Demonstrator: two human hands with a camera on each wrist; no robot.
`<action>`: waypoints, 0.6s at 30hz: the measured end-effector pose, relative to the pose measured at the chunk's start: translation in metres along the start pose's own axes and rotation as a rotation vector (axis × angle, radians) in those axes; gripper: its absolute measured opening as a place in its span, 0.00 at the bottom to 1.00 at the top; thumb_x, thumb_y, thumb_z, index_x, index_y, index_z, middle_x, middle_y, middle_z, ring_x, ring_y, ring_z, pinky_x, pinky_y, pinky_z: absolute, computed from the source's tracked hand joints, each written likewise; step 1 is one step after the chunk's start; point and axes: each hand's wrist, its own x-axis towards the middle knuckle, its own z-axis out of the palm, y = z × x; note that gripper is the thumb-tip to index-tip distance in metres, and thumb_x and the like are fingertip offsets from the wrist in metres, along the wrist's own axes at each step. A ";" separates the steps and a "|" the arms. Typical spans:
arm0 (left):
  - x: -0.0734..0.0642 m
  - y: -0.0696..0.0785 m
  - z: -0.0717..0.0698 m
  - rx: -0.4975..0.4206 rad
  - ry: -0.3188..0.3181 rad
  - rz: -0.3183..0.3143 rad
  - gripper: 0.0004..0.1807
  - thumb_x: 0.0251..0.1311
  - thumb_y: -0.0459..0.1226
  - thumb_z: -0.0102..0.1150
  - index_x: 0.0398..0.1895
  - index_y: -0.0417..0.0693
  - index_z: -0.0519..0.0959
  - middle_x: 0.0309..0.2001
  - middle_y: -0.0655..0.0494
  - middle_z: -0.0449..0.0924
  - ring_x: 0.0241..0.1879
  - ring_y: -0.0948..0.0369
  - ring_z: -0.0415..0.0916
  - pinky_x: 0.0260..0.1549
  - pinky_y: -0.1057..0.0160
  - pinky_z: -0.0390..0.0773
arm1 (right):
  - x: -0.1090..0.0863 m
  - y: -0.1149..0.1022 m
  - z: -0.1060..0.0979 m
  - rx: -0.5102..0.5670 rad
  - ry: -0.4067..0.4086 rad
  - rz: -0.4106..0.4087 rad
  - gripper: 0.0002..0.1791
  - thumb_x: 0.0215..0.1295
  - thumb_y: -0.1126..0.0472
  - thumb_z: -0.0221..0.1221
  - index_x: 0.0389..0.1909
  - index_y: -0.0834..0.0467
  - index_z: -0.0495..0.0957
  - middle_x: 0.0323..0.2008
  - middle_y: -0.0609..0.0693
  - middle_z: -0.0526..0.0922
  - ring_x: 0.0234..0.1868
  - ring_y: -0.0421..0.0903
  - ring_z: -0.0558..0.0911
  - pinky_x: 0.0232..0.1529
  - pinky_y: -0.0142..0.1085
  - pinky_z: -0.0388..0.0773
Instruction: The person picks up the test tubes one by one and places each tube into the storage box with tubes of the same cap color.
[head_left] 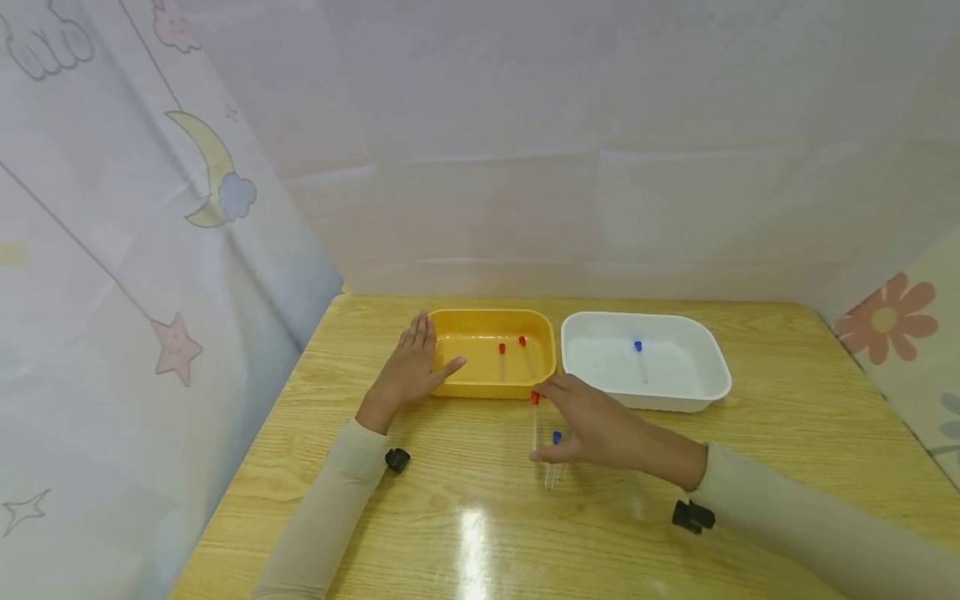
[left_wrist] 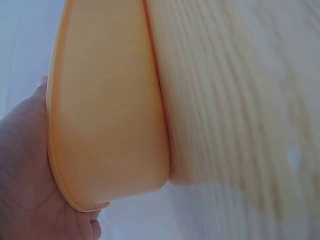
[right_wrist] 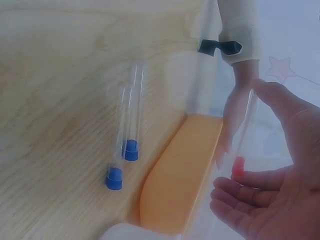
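Note:
My right hand holds a clear test tube with a red cap lengthwise, thumb at the bottom end and a finger at the cap. It hovers by the front right corner of the yellow tray. Beneath that hand, two blue-capped test tubes lie side by side on the table; the head view shows them partly covered. My left hand rests on the yellow tray's left rim, fingers straight and thumb along the front edge. Inside this tray lie two red-capped test tubes.
To the right of the yellow tray stands a white tray, with one blue-capped test tube in it. Both trays sit toward the back of the wooden table. A printed cloth hangs behind the table.

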 end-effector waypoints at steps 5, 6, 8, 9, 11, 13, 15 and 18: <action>0.000 0.001 0.000 -0.002 -0.004 -0.002 0.56 0.73 0.68 0.34 0.79 0.30 0.36 0.79 0.39 0.21 0.80 0.45 0.28 0.76 0.47 0.37 | 0.004 0.002 0.000 -0.011 -0.006 -0.009 0.53 0.54 0.27 0.67 0.66 0.65 0.72 0.60 0.58 0.77 0.62 0.55 0.76 0.59 0.48 0.78; 0.000 0.001 0.000 -0.002 -0.006 -0.004 0.56 0.73 0.68 0.34 0.79 0.30 0.35 0.79 0.40 0.21 0.80 0.45 0.27 0.76 0.47 0.37 | 0.004 0.002 0.000 -0.013 0.000 -0.017 0.53 0.54 0.27 0.67 0.65 0.66 0.72 0.60 0.58 0.77 0.61 0.55 0.76 0.58 0.48 0.78; 0.000 0.001 -0.001 -0.003 -0.008 -0.005 0.56 0.72 0.69 0.34 0.79 0.31 0.35 0.79 0.40 0.20 0.80 0.46 0.26 0.76 0.48 0.36 | 0.006 0.003 -0.001 -0.008 0.000 -0.016 0.52 0.54 0.29 0.68 0.66 0.66 0.72 0.61 0.58 0.77 0.62 0.56 0.76 0.59 0.49 0.77; 0.000 0.001 -0.001 -0.004 -0.009 -0.006 0.56 0.72 0.69 0.34 0.79 0.31 0.35 0.79 0.40 0.20 0.80 0.47 0.25 0.76 0.48 0.36 | 0.007 0.003 -0.001 -0.008 0.002 -0.019 0.51 0.54 0.30 0.69 0.66 0.66 0.72 0.61 0.59 0.77 0.63 0.57 0.76 0.60 0.50 0.77; 0.000 0.001 -0.001 -0.006 -0.010 -0.006 0.56 0.72 0.69 0.33 0.79 0.31 0.35 0.79 0.40 0.20 0.80 0.47 0.24 0.76 0.48 0.36 | 0.009 0.004 -0.001 0.002 -0.001 -0.016 0.50 0.55 0.32 0.70 0.66 0.66 0.71 0.62 0.61 0.76 0.64 0.58 0.75 0.60 0.52 0.76; 0.000 0.000 -0.001 -0.006 -0.012 -0.009 0.56 0.72 0.69 0.33 0.79 0.31 0.35 0.79 0.41 0.19 0.80 0.48 0.23 0.76 0.48 0.35 | 0.011 0.005 -0.002 0.018 -0.008 -0.006 0.50 0.55 0.33 0.71 0.67 0.65 0.71 0.64 0.61 0.75 0.66 0.59 0.74 0.61 0.53 0.76; 0.000 0.000 -0.001 -0.006 -0.010 -0.008 0.56 0.72 0.69 0.33 0.79 0.31 0.35 0.79 0.40 0.20 0.80 0.46 0.25 0.76 0.48 0.36 | 0.012 0.007 -0.003 0.030 -0.010 -0.004 0.50 0.55 0.33 0.70 0.68 0.65 0.71 0.64 0.61 0.75 0.66 0.60 0.74 0.61 0.53 0.76; 0.000 0.000 -0.001 -0.007 -0.008 -0.007 0.56 0.72 0.69 0.33 0.79 0.31 0.35 0.79 0.40 0.20 0.80 0.45 0.27 0.76 0.47 0.36 | 0.014 0.008 -0.004 0.040 -0.010 -0.001 0.50 0.55 0.34 0.71 0.68 0.65 0.71 0.64 0.60 0.75 0.65 0.59 0.74 0.61 0.53 0.76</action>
